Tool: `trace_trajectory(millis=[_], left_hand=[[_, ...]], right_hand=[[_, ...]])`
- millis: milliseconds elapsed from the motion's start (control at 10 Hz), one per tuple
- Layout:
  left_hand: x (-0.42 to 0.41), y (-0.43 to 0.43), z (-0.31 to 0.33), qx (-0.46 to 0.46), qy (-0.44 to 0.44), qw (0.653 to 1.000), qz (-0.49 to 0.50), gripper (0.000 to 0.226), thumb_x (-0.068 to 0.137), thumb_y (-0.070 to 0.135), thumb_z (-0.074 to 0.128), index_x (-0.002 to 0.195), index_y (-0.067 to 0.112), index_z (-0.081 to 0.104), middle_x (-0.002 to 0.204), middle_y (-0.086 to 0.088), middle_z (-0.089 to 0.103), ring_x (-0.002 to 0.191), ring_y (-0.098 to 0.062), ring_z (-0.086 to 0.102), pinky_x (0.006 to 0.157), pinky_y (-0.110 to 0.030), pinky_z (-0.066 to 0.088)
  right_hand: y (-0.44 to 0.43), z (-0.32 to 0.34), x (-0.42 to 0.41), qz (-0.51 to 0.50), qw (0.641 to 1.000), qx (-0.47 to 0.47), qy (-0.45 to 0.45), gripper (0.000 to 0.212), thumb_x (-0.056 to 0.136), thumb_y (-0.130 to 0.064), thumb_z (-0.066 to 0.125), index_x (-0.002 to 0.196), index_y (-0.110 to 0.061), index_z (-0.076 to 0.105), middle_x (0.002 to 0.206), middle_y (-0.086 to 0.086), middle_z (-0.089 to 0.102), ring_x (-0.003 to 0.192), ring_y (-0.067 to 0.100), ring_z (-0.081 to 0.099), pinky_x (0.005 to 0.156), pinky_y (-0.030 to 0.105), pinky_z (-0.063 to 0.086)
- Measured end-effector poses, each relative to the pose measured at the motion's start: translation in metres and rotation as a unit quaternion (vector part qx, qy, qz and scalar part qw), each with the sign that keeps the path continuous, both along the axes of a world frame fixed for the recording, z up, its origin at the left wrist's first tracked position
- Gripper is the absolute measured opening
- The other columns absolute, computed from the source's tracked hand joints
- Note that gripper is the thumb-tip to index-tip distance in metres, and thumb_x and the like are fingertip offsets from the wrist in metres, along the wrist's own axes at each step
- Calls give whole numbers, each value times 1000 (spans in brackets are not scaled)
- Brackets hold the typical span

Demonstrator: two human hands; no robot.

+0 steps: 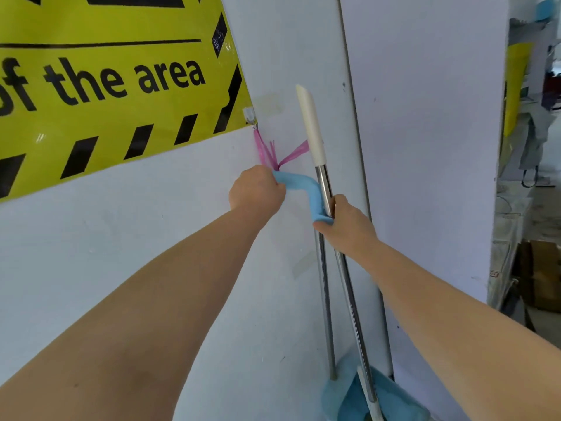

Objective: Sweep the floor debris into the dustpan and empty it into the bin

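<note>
A blue dustpan [391, 399] stands on the floor in the wall corner, its metal pole rising to a bent blue handle [303, 185]. My left hand [256, 189] is shut on the end of that handle, where a pink plastic tie [268, 153] runs up to a small wall hook [249, 114]. Beside it leans a broom, a steel pole [346, 268] with a white grip [311, 126] on top. My right hand [346, 221] is closed around the broom pole and the lower bend of the blue handle. The broom head is hidden behind the dustpan.
A yellow and black warning banner [106, 86] covers the white wall at upper left. A white pillar [425, 147] forms the corner on the right. Beyond it, cluttered shelves and a cardboard box [543, 275] fill the far right.
</note>
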State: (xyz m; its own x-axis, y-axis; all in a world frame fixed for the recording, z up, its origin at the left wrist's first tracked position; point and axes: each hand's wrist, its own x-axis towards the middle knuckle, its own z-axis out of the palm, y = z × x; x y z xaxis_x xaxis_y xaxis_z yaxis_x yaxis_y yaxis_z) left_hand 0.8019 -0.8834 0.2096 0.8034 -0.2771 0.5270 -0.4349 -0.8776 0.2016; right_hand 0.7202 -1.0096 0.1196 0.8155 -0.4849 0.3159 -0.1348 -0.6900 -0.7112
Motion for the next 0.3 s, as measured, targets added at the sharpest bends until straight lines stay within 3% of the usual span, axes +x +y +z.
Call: trace_trajectory(millis=[100,200,300], left_hand=[[-10,8,-19,33,28,999,-24,20,87,23,54,98,10,64,90,-7,65,80,-25,62,58,-27,40],[-19,17,-36,60,64,995,-49,10,83,18,52,84,12,60,86,-6,67,79,-25,66,56,-26,41],[-21,22,-49,66,99,989,-83,14,84,18,53,90,12,63,85,-4,68,77,-23,67,65,-28,52]], right_hand=[[3,-13,-6,8,1000,30,5,65,90,-27,67,142,-11,31,108,5,61,91,23,62,76,33,50],[11,-28,-16,-3,998,53,38,79,89,-22,68,151,-8,21,109,6,59,96,23,60,84,36,51],[19,-43,-24,-34,995,67,69,79,91,-22,67,152,-6,19,127,12,55,114,27,57,93,36,48]])
